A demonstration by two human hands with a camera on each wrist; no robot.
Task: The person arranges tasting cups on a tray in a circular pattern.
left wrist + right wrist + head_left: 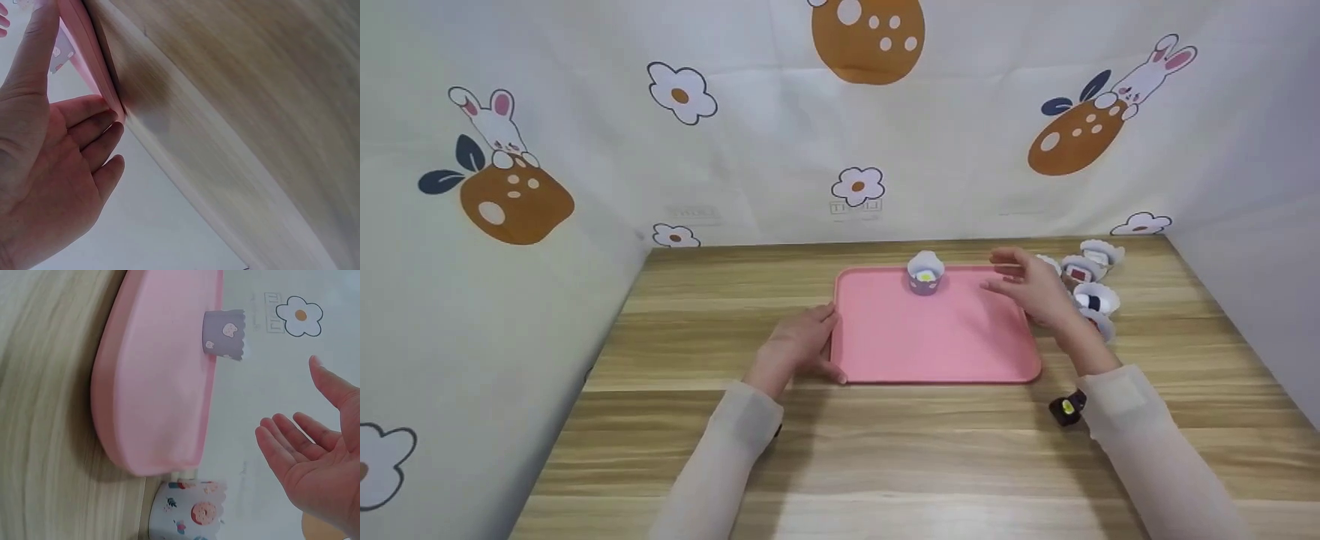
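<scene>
Pink tray (934, 337) on the table (922, 465), one cup (925, 276) at its far edge: loading looks like the step in hand. Left hand (800, 342) touches the tray's left side, fingers loosely extended; right hand (1039, 292) hovers, fingers apart (holding nothing). Next probably calls for pinching one of the other cups (1102, 294)

I extend both sleeved forearms (1155, 450) forward, my left hand (799, 339) positioned low with fingers slightly bent and thumb spread, my right hand (1039, 294) raised with fingers relaxed and thumb apart.
</scene>
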